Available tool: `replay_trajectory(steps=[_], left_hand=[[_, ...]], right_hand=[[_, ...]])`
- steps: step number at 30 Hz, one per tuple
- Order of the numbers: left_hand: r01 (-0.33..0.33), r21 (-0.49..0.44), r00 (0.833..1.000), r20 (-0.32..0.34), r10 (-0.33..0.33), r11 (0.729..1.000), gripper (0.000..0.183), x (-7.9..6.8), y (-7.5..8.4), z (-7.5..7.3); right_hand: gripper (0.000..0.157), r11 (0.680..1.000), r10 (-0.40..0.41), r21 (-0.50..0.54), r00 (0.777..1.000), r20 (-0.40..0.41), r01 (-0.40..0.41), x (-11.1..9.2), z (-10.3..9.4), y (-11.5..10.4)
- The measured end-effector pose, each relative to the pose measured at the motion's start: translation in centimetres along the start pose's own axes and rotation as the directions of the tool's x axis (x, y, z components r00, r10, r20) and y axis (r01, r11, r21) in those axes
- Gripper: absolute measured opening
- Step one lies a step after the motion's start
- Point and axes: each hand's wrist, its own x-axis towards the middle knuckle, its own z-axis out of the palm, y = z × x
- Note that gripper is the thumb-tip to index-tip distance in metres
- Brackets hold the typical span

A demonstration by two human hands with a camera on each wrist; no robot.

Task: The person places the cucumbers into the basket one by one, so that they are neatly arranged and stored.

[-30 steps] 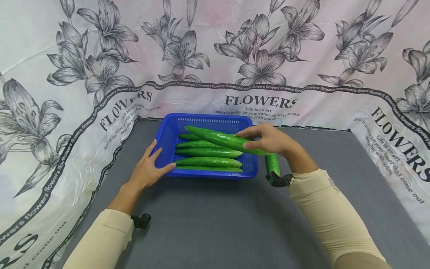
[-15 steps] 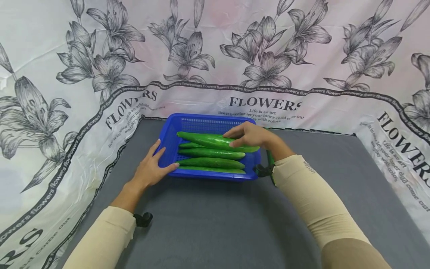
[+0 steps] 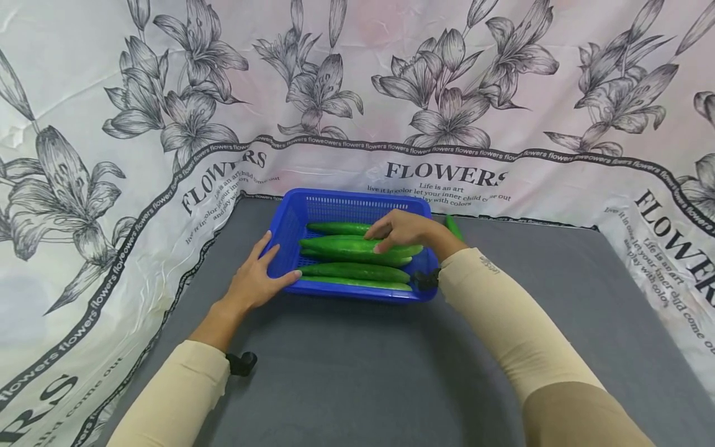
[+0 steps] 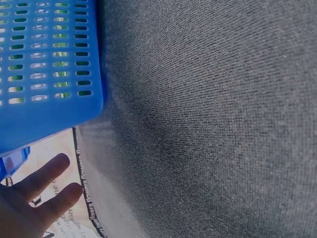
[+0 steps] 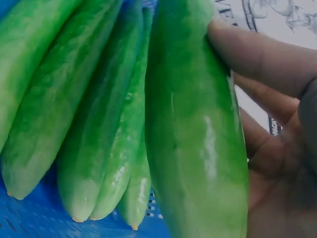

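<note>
My right hand (image 3: pixel 403 228) grips a long green cucumber (image 3: pixel 341 244) between thumb and fingers, low inside the blue plastic basket (image 3: pixel 281 226). In the right wrist view the held cucumber (image 5: pixel 195 124) fills the middle, beside several other cucumbers (image 5: pixel 54 99). They lie side by side across the basket, one of them (image 3: pixel 335 228) behind the held one. With fingers spread, my left hand (image 3: pixel 254 280) rests against the basket's left side, its thumb at the front corner. Straight fingers (image 4: pixel 44 176) show near the slotted basket wall (image 4: pixel 39 59) in the left wrist view.
One more cucumber (image 3: pixel 454 227) lies on the grey table cloth (image 3: pixel 357 366) just right of the basket, partly hidden by my right arm. A white floral sheet (image 3: pixel 335 99) hangs behind and along the sides.
My right hand has carried the cucumber left and down from the basket's right edge onto the others, and it now lies level. The left hand keeps its place; the view has shifted slightly.
</note>
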Motion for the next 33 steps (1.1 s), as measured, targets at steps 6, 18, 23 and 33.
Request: replay_trajectory(steps=[6, 18, 23, 33], left_hand=[[-0.003, 0.007, 1.000, 0.002, 0.003, 1.000, 0.095, 0.1, -0.1, 0.0], [-0.008, 0.001, 1.000, -0.001, 0.008, 1.000, 0.096, 0.0, -0.1, 0.1], [-0.004, 0.000, 1.000, -0.007, 0.004, 1.000, 0.096, 0.0, -0.1, 0.0], [-0.011, -0.009, 1.000, -0.017, 0.010, 1.000, 0.096, 0.1, -0.1, 0.1]], right_hand=[[0.040, 0.999, 0.027, -0.042, 0.999, 0.036, -0.025, 1.0, 0.5, 0.2], [0.041, 0.995, 0.063, -0.080, 0.995, 0.076, -0.057, 1.9, 1.2, 0.7], [0.040, 0.995, 0.068, -0.074, 0.995, 0.071, -0.062, 1.9, 1.3, 0.6], [0.041, 0.998, 0.052, -0.023, 0.998, 0.020, -0.051, 1.0, 0.8, 0.8]])
